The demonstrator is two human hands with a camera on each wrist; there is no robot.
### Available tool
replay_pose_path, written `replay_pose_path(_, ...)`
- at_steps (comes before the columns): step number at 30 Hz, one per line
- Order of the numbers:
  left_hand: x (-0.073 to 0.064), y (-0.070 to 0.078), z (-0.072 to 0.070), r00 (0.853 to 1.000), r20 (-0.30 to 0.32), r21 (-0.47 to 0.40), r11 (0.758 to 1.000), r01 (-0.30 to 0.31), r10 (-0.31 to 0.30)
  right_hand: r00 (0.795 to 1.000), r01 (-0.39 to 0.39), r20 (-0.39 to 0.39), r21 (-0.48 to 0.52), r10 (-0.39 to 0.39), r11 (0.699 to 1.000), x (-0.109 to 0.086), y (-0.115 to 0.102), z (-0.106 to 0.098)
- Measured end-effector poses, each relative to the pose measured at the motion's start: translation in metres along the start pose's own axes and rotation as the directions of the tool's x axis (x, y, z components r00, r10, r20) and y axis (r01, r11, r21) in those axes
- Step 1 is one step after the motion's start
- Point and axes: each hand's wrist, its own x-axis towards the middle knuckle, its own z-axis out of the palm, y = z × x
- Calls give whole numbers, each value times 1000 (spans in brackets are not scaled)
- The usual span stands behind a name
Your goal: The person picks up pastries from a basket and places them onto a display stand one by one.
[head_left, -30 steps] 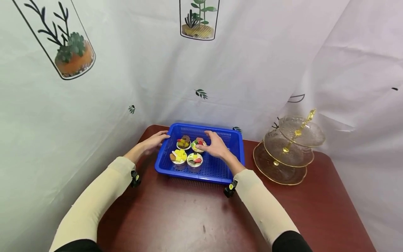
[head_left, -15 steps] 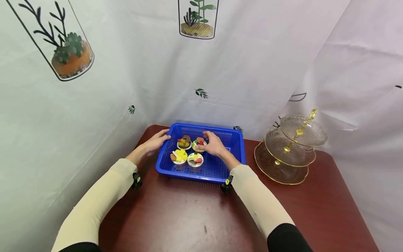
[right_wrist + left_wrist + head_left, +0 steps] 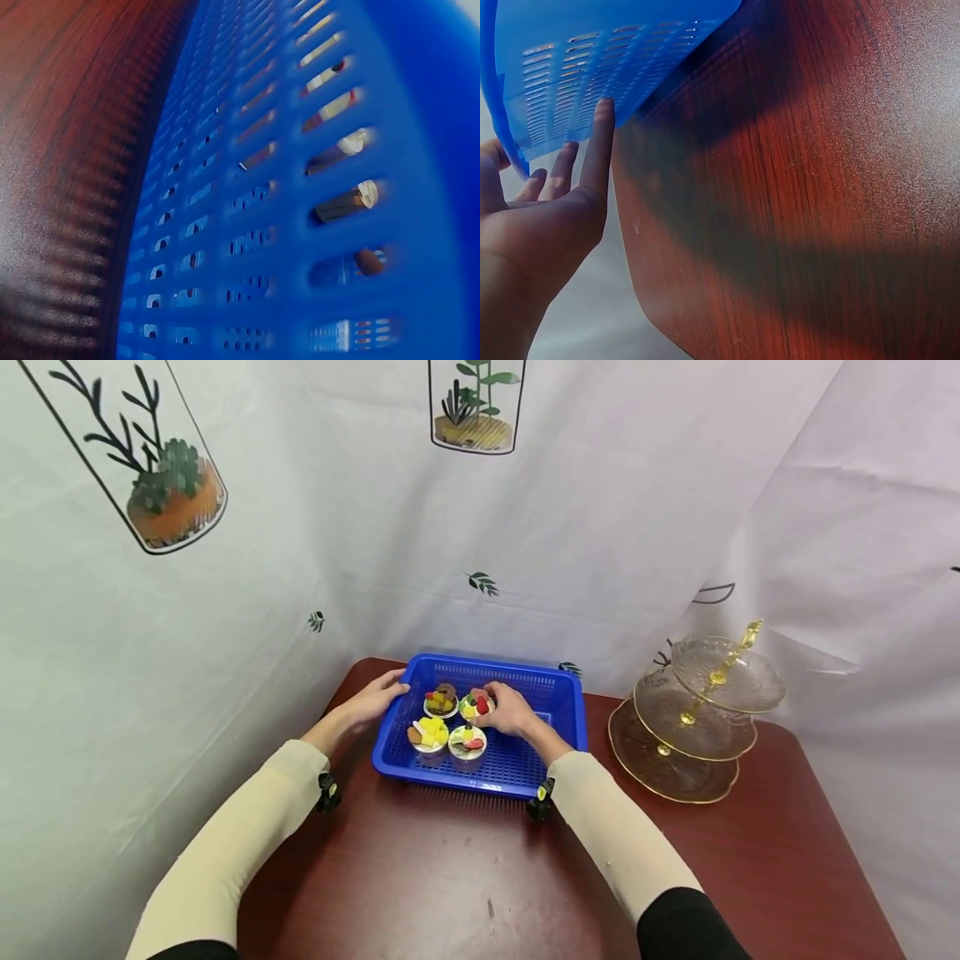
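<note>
A blue plastic basket [image 3: 474,787] holds several fruit-topped dessert cups, grouped in its left half. My left hand [image 3: 372,700] grips the basket's left rim. In the left wrist view, the thumb of the left hand [image 3: 544,221] hooks over the rim while its fingers lie along the slotted outer wall [image 3: 577,82]. Reaching inside, my right hand [image 3: 512,712] pinches the back-right dessert cup [image 3: 476,704], topped with red fruit, between thumb and fingers. Beside it are a chocolate-topped cup [image 3: 441,701], a yellow-topped cup [image 3: 429,732] and a front cup [image 3: 468,742]. The slotted wall [image 3: 240,187] hides the right hand in the right wrist view.
A three-tier glass stand [image 3: 697,722] with gold edges and a gold handle stands right of the basket on the dark red wooden table [image 3: 450,877]. A white printed cloth [image 3: 600,527] hangs behind the table.
My right hand has lowered and its thumb and fingers have closed on the back-right dessert cup. The left hand has come closer onto the basket's rim. The basket stays in place.
</note>
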Motion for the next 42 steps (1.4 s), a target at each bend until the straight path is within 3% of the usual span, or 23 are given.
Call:
replay_pose_path(8,2,-4,-4,1000,30,-17,1000,-4,5,1000,-15,-2,-49,15,999,0,-1,5)
replay_pose_path(18,4,-3,-4,999,51,-38,999,-11,13,999,-50,-4,-28,50,998,-1,-1,3)
replay_pose_path(25,3,-3,-8,996,82,-44,999,-17,21,1000,-29,-10,-5,29,1000,-3,-4,-3)
replay_pose_path(33,5,-3,-9,996,84,-94,995,-14,22,999,19,-29,-42,-20,999,-11,-5,-23)
replay_pose_path(42,5,-4,-10,996,91,-98,995,-6,15,995,84,-32,-165,-91,983,-36,-4,-59)
